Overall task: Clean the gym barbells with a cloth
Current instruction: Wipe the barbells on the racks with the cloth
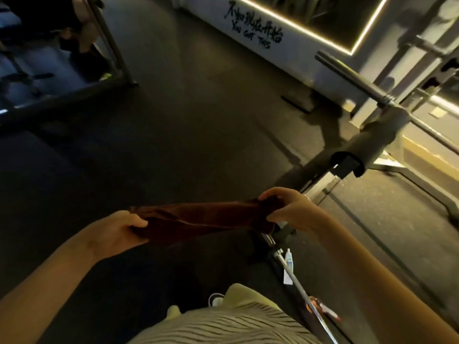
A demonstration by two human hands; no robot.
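Head view: a dark reddish-brown cloth [203, 217] is stretched lengthwise between the two hands. It is held in the air in front of the person's body, above the dark rubber floor [186, 120]. The left hand [121, 228] grips the cloth's left end, with the thumb on top and the fingers curled underneath. The right hand [291, 209] pinches the other end, which is bunched under its curled fingers.

Below the right hand a chrome barbell [295, 284] lies on the floor. It runs from under the cloth's right end down past the person's right side to the bottom edge. Whether the cloth touches it cannot be told.

A small white tube [288, 268] lies just beside that bar. Lower along the bar is a red-and-white object [323, 309], too blurred to name.

At the upper right, well apart from the cloth, a grey steel barbell [351, 78] rests on a dark grey metal rack [372, 142]. Its bare sleeve points toward a white wall [293, 60] that carries black handwriting reading "YOU GOT THIS".

At the bottom edge are the person's striped top [223, 328] and a white shoe [215, 299].
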